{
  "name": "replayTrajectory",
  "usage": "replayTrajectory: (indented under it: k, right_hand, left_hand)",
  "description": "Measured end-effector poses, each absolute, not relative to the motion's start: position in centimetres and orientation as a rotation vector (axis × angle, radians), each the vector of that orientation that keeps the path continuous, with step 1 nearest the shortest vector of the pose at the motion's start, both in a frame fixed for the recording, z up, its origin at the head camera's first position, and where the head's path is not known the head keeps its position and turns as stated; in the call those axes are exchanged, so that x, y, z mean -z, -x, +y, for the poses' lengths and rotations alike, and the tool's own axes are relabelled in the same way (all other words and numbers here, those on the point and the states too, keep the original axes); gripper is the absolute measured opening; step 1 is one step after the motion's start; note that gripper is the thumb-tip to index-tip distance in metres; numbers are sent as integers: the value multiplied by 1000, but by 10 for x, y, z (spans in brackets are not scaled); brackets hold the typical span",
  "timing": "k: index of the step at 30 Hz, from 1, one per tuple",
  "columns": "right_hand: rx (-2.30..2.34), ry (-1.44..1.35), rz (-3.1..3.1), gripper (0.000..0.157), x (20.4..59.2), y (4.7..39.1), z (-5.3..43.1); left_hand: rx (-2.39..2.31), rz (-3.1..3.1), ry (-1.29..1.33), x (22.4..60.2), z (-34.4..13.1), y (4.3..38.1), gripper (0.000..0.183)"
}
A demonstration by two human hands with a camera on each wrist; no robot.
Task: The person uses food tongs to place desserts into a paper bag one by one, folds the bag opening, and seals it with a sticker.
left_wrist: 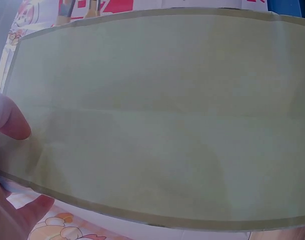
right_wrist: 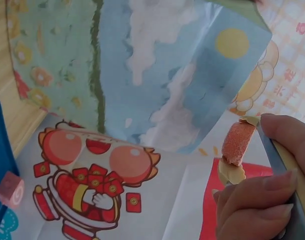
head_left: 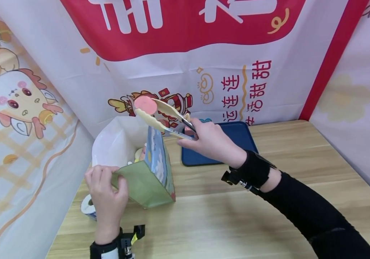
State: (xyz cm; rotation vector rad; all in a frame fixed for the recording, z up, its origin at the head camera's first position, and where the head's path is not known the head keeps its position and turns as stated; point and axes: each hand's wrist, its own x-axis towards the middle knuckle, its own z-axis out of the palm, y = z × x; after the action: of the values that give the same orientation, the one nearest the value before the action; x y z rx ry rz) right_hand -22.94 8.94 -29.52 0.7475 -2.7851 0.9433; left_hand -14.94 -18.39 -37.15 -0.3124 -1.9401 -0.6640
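My right hand point(head_left: 213, 141) grips a pair of tongs point(head_left: 179, 133) with cream tips and metal arms. Between those tips sits a pink round piece point(head_left: 145, 105), raised above the right side of an open paper bag point(head_left: 146, 180). From the right wrist, the pink piece point(right_wrist: 238, 144) looks thick and rough-surfaced. My left hand point(head_left: 108, 190) pinches the bag's near rim, thumb outside and fingers over the edge. Down in the bag are pink and yellow items point(head_left: 140, 154), partly hidden by its walls. The green bag side point(left_wrist: 162, 115) fills the left wrist view.
A dark blue tray point(head_left: 236, 135) lies right of the bag, near the back cloth. A small pink block point(right_wrist: 11, 190) is on it, mostly hidden by the right hand in the head view. Left of the bag stands a white roll point(head_left: 88, 205). Printed cloths enclose the wooden table point(head_left: 223, 216).
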Motion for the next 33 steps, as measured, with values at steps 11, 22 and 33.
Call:
replayTrajectory:
  k: [11, 22, 33]
  right_hand:
    - [-872, -871, -2835, 62, 287, 219, 75]
    - [-711, -937, -2887, 66, 279, 222, 73]
    - [-906, -880, -2839, 68, 282, 226, 83]
  left_hand:
    - [660, -1938, 307, 370, -182, 147, 11]
    - [647, -1931, 305, 369, -181, 146, 10]
    - [649, -1929, 301, 369, -180, 145, 11]
